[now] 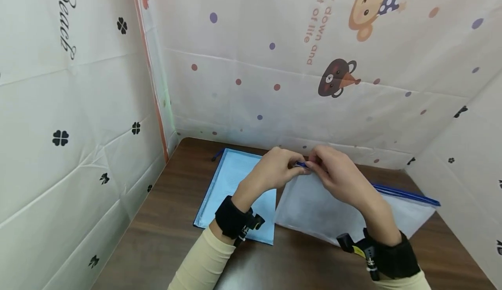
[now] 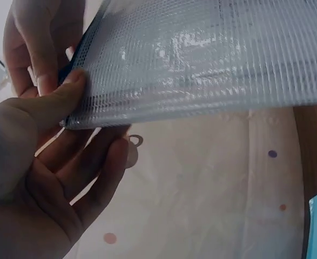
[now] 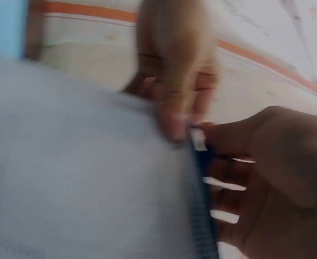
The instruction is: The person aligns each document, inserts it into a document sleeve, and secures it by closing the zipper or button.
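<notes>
Left hand (image 1: pixel 274 168) pinching the near-left corner of a translucent white mesh zipper pouch (image 1: pixel 313 211), thumb on top, fingers underneath, as the left wrist view shows plainly. Right hand (image 1: pixel 337 172) just beside it, fingertips closed on the blue zipper edge (image 1: pixel 408 195) at the same corner; exact grip on the zipper pull hidden behind the knuckles in the head view and blurred in the right wrist view. Pouch corner lifted off the wooden table (image 1: pixel 164 237), the rest of the pouch slanting down to the right, its far right end resting near the right wall. Contents of the pouch hard to make out through the mesh. Left of the pouch, flat on the table, a light blue zipper pouch (image 1: pixel 231 181), its near right corner covered by the left forearm, a dark pull at its far left corner. Black wrist straps (image 1: pixel 231 218) on both arms over cream sleeves. Patterned sheets (image 1: pixel 274 63) as walls all round: "Beach" in script on the left one, partly cut off; on the far one, sideways orange lettering reading "slow down and" and "ent of life", clipped at the top edge, beside cartoon animals and coloured dots.
</notes>
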